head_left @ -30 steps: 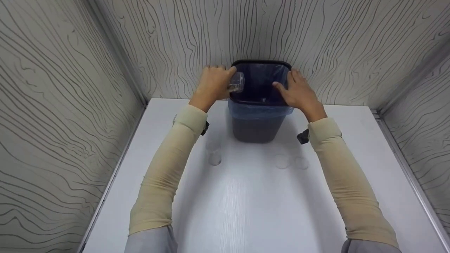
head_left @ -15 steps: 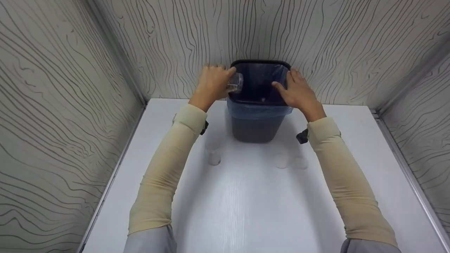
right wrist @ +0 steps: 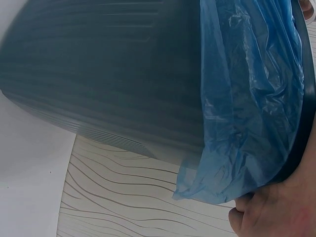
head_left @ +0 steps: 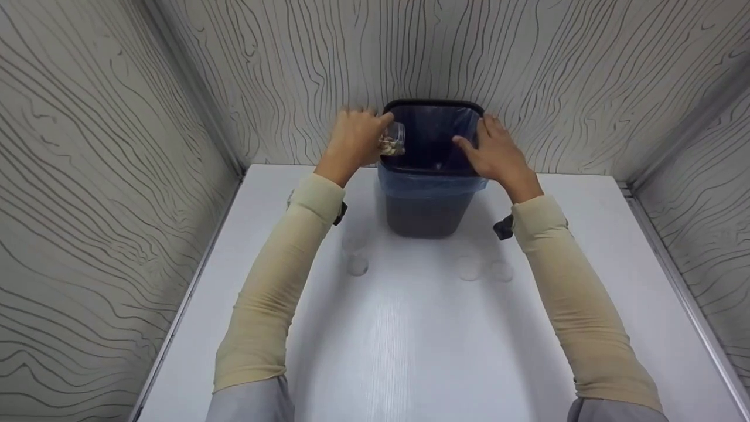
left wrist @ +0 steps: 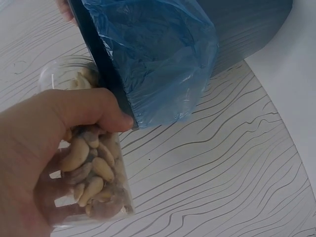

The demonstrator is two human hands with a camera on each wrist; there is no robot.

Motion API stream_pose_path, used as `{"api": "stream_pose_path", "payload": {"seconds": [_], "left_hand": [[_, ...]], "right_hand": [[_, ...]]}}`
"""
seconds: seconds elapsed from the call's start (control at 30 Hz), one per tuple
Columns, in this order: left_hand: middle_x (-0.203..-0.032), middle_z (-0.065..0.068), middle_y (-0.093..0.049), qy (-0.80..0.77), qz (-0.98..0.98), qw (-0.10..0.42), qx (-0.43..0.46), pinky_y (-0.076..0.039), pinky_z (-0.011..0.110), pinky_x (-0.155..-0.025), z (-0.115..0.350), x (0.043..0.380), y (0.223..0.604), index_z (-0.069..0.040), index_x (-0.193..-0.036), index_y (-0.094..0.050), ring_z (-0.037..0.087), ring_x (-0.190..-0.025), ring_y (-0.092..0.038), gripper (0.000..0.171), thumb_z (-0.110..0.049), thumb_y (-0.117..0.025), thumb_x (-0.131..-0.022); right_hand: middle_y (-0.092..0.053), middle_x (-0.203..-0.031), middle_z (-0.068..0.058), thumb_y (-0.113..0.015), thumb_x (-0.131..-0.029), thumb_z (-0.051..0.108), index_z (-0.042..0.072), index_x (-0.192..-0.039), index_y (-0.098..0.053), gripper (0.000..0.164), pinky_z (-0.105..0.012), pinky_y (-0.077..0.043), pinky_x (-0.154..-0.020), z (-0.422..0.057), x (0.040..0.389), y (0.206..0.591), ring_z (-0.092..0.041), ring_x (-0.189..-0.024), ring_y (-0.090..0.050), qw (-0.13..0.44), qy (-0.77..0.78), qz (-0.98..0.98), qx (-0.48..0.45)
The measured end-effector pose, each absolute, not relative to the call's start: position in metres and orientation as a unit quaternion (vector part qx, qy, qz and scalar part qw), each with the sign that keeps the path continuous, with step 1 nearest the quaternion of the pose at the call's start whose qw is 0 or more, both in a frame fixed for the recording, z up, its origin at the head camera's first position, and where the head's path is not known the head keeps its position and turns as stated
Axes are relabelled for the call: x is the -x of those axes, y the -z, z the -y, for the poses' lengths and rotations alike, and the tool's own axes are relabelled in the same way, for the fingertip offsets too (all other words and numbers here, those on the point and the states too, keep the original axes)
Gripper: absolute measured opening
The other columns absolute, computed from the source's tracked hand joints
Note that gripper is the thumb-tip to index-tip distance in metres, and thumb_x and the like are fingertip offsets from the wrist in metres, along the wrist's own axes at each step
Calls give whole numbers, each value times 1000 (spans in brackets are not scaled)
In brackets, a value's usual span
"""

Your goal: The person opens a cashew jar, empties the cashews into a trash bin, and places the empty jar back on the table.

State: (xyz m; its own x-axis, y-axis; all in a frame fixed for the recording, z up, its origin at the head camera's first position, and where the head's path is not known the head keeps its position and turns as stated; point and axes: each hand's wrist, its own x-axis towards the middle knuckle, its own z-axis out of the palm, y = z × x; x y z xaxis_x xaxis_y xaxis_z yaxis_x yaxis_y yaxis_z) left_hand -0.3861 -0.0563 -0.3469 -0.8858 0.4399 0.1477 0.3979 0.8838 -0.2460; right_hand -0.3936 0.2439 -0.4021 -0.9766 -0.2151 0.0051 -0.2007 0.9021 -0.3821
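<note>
My left hand [head_left: 358,136] grips a clear plastic jar [left wrist: 126,192] tipped on its side, its mouth over the left rim of the trash can [head_left: 425,217]. Cashews [left wrist: 102,169] lie along the jar and reach toward its mouth in the left wrist view. The left thumb lies along the jar close to the dark rim. On the opposite side, my right hand [head_left: 497,149] holds the trash can's rim, thumb over the inside and fingers outside. A blue bag [right wrist: 247,98] lines the can and folds down over its outside. The can stands upright at the back of the table.
On the white table [head_left: 404,340], a faint clear container [head_left: 356,258] stands left of the can's front. Two clear round lids, a larger lid [head_left: 469,268] and a smaller lid [head_left: 501,271], lie to the right. A wood-patterned wall [head_left: 293,58] rises right behind the can.
The nuts have slid forward in the jar and now show near its mouth; they barely showed there earlier. Both hands and the trash can stay almost in place.
</note>
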Motion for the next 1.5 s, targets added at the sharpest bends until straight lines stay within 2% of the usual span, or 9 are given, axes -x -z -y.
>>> {"api": "stream_pose_path", "payload": {"seconds": [0.47, 0.83, 1.23, 1.5], "left_hand": [[-129, 11, -72, -94, 964, 118, 220, -54, 56, -105, 58, 387, 348, -21, -141, -59, 39, -119, -69, 47, -26, -74, -96], [-136, 13, -70, -108, 963, 114, 218, -52, 55, -107, 54, 386, 347, -24, -148, -56, 38, -124, -67, 61, -29, -81, -93], [-137, 10, -69, -110, 960, 128, 224, -52, 53, -107, 54, 386, 347, -26, -146, -58, 37, -125, -66, 57, -22, -81, -94], [-142, 8, -66, -129, 959, 120, 222, -49, 50, -110, 53, 385, 345, -27, -149, -56, 37, -129, -63, 55, -22, -76, -97]], "right_hand": [[9, -176, -28, -23, -107, 72, -8, -166, 0, 102, -55, 1, -134, -244, 395, 403, -44, -165, 8, 21, 194, -975, 108], [9, -176, -28, -24, -108, 70, -8, -166, 0, 100, -56, 0, -134, -244, 393, 403, -44, -165, 8, 19, 198, -974, 108], [8, -176, -29, -23, -108, 71, -8, -166, 0, 101, -56, 0, -134, -244, 393, 403, -44, -165, 7, 15, 198, -974, 108], [9, -177, -27, -24, -108, 70, -8, -166, 0, 100, -56, -1, -134, -243, 394, 402, -44, -165, 8, 19, 195, -975, 106]]}}
